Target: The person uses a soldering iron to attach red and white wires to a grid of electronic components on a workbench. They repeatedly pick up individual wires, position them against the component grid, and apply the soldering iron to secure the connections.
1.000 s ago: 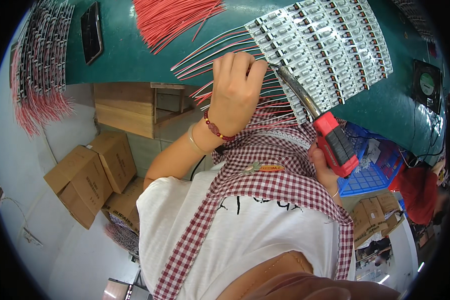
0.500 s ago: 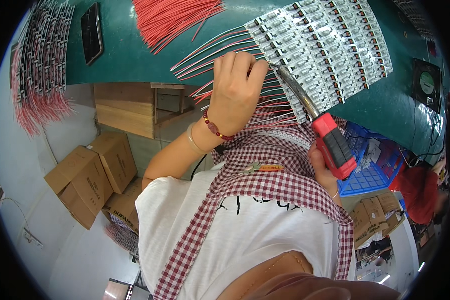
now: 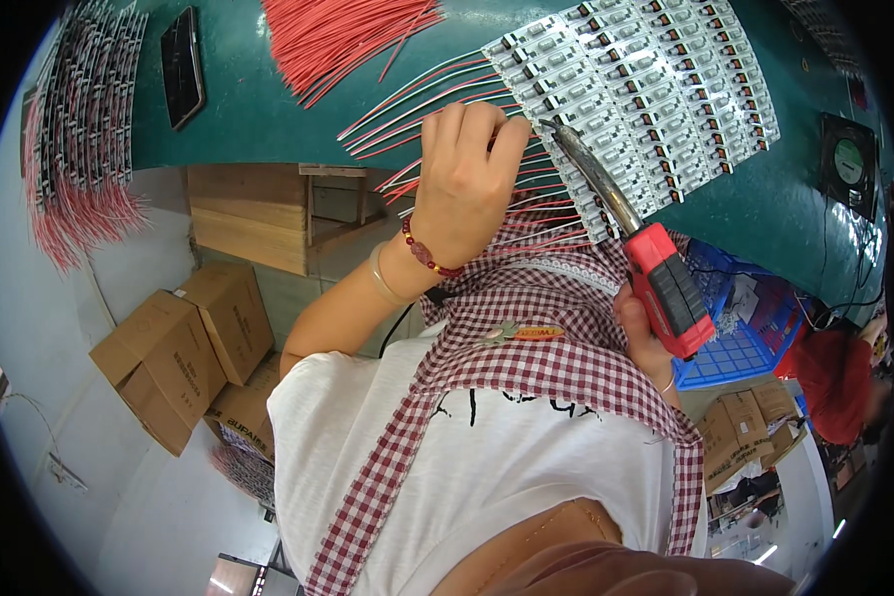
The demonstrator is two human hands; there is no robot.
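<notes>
My left hand [image 3: 467,164] is bent over the left edge of a sheet of small white circuit boards [image 3: 631,94], fingers pinched on a thin wire whose end the fingers mostly hide. Red and white wires [image 3: 407,106] stick out from that edge on both sides of the hand. In my right hand [image 3: 643,328] is a soldering iron [image 3: 670,288] with a red and black handle. Its metal tip points up and left, just above the boards and a little to the right of my left fingertips.
A bundle of red wires [image 3: 343,40] lies on the green table [image 3: 238,119], with a phone [image 3: 182,70] left of it. Wired boards [image 3: 81,109] hang over the far-left edge. A black fan-like device [image 3: 848,167] sits at right. Below are a blue basket [image 3: 730,358] and cardboard boxes [image 3: 159,363].
The soldering iron's tip has moved slightly to the right, away from my left fingertips, and its handle has shifted right a little. My left hand has barely moved.
</notes>
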